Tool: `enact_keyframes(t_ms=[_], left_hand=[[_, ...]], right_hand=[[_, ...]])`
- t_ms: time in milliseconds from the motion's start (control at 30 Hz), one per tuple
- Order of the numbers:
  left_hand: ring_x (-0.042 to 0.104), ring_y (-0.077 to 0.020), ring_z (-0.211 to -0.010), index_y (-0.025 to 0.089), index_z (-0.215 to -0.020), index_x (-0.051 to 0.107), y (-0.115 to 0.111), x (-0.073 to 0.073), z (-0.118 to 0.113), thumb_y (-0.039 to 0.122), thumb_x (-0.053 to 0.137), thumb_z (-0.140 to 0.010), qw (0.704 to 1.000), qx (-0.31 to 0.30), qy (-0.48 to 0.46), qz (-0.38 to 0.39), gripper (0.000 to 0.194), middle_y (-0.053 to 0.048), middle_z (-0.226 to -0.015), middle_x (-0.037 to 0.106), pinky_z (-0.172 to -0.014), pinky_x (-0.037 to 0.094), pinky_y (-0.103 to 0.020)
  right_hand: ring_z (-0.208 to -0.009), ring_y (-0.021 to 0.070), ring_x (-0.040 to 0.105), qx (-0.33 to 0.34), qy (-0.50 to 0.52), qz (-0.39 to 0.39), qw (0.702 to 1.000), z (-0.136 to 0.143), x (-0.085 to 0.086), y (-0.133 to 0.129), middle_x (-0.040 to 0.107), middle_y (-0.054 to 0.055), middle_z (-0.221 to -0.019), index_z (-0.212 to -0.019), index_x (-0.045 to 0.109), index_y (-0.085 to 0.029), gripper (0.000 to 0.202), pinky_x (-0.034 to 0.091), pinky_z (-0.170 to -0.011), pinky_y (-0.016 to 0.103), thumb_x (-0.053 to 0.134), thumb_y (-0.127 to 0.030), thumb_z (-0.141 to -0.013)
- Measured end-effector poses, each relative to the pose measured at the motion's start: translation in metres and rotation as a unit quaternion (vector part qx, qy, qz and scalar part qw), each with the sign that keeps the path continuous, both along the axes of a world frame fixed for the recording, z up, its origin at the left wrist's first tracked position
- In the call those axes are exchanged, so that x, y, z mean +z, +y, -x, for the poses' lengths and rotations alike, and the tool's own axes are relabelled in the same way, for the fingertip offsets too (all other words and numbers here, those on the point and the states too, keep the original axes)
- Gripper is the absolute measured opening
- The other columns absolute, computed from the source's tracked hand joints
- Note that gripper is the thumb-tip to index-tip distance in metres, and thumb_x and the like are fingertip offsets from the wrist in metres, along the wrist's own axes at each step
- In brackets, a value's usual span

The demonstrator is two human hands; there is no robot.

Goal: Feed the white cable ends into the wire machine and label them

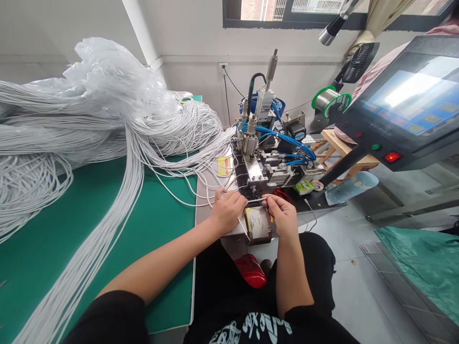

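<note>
A white cable (255, 200) is stretched between my two hands at the front of a bench machine (255, 169) with metal cylinders and blue air hoses. My left hand (228, 210) is closed around the cable, and a short white end with a reddish tip hangs below it. With thumb and fingertips my right hand (283, 212) pinches the cable's other end, close to the machine's front parts. Just under the cable sits a box-shaped part with a yellow and white label (258, 222). The very tip in my right fingers is hidden.
Bundles of white cable (182, 129), partly under clear plastic (114, 71), lie across the green mat (168, 234) on my left. A control screen (416, 105) on a post and a solder wire spool (330, 101) stand right. A red pedal (251, 270) is below.
</note>
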State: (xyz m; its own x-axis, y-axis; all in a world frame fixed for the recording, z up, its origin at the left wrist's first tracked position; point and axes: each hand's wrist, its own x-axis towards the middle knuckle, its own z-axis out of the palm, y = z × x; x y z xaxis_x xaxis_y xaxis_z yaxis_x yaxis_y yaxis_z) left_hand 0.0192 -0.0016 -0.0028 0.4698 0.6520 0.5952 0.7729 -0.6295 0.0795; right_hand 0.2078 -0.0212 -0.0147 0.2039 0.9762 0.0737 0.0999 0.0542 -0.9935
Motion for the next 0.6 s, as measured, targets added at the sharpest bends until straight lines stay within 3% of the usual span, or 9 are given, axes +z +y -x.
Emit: enact_keyframes(t_ms=[133, 267, 367, 600], left_hand=[[0.056, -0.018, -0.084, 0.02, -0.087, 0.061, 0.001, -0.003, 0.001, 0.015, 0.045, -0.093, 1.0, 0.004, 0.017, 0.023, 0.018, -0.002, -0.082, 0.065, -0.089, 0.027, -0.039], [0.056, -0.0197, -0.09, 0.025, -0.111, 0.061, 0.001, -0.004, 0.002, 0.009, 0.047, -0.088, 0.998, -0.015, 0.044, 0.039, 0.032, -0.002, -0.088, 0.066, -0.091, 0.026, -0.042], [0.056, -0.0206, -0.09, 0.029, -0.118, 0.06, 0.001, -0.003, 0.001, 0.009, 0.049, -0.086, 0.997, -0.018, 0.057, 0.048, 0.039, -0.002, -0.089, 0.065, -0.093, 0.025, -0.044], [0.056, -0.0221, -0.092, 0.031, -0.12, 0.061, 0.001, -0.001, 0.0, 0.007, 0.048, -0.083, 0.995, -0.009, 0.077, 0.066, 0.046, -0.004, -0.092, 0.065, -0.096, 0.024, -0.046]], right_hand=[[-0.07, 0.0186, 0.063, 0.03, 0.018, 0.026, 0.999, -0.007, -0.001, 0.009, 0.071, 0.007, -0.079, -0.087, 0.072, -0.016, 0.031, 0.048, -0.062, 0.029, 0.067, -0.044, -0.076], [-0.065, 0.0168, 0.057, 0.013, -0.119, 0.02, 0.993, -0.013, 0.002, 0.012, 0.07, 0.006, -0.079, -0.085, 0.071, -0.016, 0.028, 0.045, -0.062, 0.029, 0.066, -0.042, -0.077], [-0.062, 0.0162, 0.054, 0.011, -0.18, 0.004, 0.984, -0.015, 0.003, 0.013, 0.069, 0.006, -0.078, -0.084, 0.07, -0.016, 0.028, 0.043, -0.062, 0.029, 0.063, -0.043, -0.079], [-0.063, 0.0158, 0.052, 0.056, -0.112, -0.008, 0.992, -0.014, -0.008, 0.026, 0.06, 0.001, -0.069, -0.075, 0.061, -0.018, 0.027, 0.04, -0.061, 0.027, 0.061, -0.045, -0.079]])
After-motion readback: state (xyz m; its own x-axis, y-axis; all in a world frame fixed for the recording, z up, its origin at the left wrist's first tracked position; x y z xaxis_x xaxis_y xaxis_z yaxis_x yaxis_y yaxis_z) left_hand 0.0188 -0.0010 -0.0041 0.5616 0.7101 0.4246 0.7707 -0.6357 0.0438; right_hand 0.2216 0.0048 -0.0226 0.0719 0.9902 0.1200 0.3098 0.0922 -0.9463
